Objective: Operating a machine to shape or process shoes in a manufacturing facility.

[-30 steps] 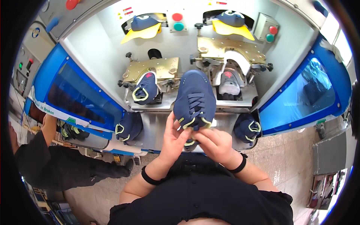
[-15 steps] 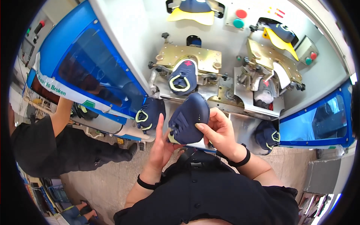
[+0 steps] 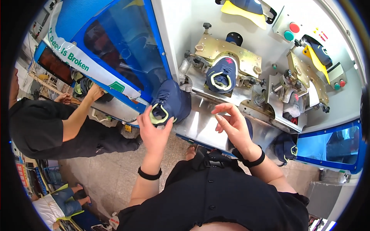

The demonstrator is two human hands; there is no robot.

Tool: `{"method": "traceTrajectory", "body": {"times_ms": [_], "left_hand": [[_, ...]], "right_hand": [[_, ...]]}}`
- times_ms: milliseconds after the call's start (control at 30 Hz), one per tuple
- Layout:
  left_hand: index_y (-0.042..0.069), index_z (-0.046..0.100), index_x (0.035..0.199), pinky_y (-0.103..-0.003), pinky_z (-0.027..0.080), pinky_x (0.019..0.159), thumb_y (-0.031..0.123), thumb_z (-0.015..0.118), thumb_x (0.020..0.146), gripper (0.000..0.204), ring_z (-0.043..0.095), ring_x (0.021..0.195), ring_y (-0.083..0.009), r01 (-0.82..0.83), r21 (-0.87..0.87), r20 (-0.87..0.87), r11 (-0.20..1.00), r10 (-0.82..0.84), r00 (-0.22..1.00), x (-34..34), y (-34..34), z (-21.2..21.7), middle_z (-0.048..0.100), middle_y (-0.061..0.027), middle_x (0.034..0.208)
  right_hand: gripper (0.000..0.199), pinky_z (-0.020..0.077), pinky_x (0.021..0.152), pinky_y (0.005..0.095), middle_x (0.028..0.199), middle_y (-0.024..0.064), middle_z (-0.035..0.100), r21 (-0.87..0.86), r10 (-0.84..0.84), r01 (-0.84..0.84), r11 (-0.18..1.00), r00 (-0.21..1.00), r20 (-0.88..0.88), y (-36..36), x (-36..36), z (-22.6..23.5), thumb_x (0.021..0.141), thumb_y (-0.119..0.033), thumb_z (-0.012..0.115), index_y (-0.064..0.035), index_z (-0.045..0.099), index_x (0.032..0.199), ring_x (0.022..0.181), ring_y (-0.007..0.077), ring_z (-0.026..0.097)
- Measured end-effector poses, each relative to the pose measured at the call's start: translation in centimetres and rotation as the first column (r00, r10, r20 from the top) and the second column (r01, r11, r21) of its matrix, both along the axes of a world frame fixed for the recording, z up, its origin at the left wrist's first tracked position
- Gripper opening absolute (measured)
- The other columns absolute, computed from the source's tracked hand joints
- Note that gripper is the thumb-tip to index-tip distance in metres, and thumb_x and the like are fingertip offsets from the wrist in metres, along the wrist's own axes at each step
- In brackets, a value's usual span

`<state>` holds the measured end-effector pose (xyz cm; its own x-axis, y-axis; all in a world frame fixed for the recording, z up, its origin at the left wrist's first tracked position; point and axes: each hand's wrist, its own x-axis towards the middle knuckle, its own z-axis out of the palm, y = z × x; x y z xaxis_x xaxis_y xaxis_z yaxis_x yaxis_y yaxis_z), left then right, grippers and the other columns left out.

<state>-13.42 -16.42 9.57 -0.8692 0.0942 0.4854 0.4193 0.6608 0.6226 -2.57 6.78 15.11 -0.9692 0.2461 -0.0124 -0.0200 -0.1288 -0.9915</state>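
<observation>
Left hand [image 3: 153, 133] grips the heel of a navy fabric shoe upper with pale green collar trim [image 3: 169, 106], fingers closed around it, holding it at the left edge of the shiny steel machine table [image 3: 204, 125]. Right hand [image 3: 233, 125] holds nothing, fingers loosely curled apart above the table.

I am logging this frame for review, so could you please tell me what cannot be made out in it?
Head view only:
- Toe of the navy shoe with pale green collar in the left hand: foreshortened, partly behind the fingers.
- Dark shoe under the right hand: mostly covered by the hand.
- Navy shoe at the steel bench's right end: partly below the bench edge.
- Items behind the blue tinted guard: dimmed by glare.
</observation>
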Motion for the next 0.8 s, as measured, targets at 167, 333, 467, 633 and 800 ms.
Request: {"method": "traceTrajectory", "body": {"times_ms": [167,333,467,633,800], "left_hand": [[0.006,0.050,0.134,-0.046,0.053,0.080,0.038,0.085,0.070,0.080,0.059,0.100,-0.0387,0.025,-0.366,0.171,0.930,0.041,0.984,-2.0,2.0,-2.7,0.052,-0.0156,0.112],[0.011,0.042,0.144,-0.046,0.053,0.084,0.058,0.079,0.069,0.096,0.055,0.113,-0.0368,-0.112,-0.470,0.094,0.875,0.176,0.980,-1.7,1.9,-1.9,0.051,-0.0175,0.120],[0.014,0.043,0.145,-0.048,0.051,0.083,0.052,0.081,0.069,0.093,0.056,0.107,-0.0397,-0.095,-0.364,0.000,0.927,0.102,0.995,-1.0,2.7,0.2,0.049,-0.0172,0.121],[0.010,0.057,0.123,-0.048,0.050,0.068,0.053,0.074,0.077,0.065,0.064,0.080,-0.0384,-0.004,-0.570,0.130,0.821,0.095,0.987,-0.7,1.9,2.2,0.059,-0.0111,0.081],[0.007,0.065,0.105,-0.035,0.046,0.054,0.029,0.083,0.075,0.042,0.056,0.055,-0.0226,0.202,-0.344,-0.058,0.917,-0.235,0.970,1.4,4.2,4.3,0.059,-0.0075,0.070]], "right_hand": [[0.024,0.0504,0.062,0.0205,0.110,0.0024,0.064,0.088,-0.105,0.097,0.991,0.990,0.092,1.3,1.3,-0.4,0.096,-0.010,0.063,-0.0046,0.055,0.118,0.071,0.0055,0.060],[0.022,0.0467,0.056,0.0182,0.102,0.0003,0.064,0.313,-0.378,0.395,0.864,0.919,-0.115,8.2,2.8,2.8,0.095,-0.007,0.063,-0.0046,0.057,0.116,0.064,0.0032,0.057],[0.018,0.0437,0.052,0.0190,0.105,0.0037,0.064,0.462,-0.517,0.803,0.377,0.596,-0.614,22.3,3.1,10.0,0.096,-0.006,0.062,-0.0014,0.061,0.113,0.062,0.0055,0.056],[0.039,0.0502,0.085,0.0378,0.102,0.0150,0.067,0.621,-0.469,0.519,-0.587,0.407,-0.784,37.4,4.1,17.3,0.090,-0.032,0.067,-0.0056,0.061,0.118,0.093,0.0286,0.065],[0.031,0.0492,0.092,0.0407,0.112,0.0151,0.067,0.908,-0.631,0.414,-0.061,0.689,-0.356,40.2,4.8,17.9,0.091,-0.036,0.062,-0.0108,0.065,0.108,0.105,0.0316,0.064]]}}
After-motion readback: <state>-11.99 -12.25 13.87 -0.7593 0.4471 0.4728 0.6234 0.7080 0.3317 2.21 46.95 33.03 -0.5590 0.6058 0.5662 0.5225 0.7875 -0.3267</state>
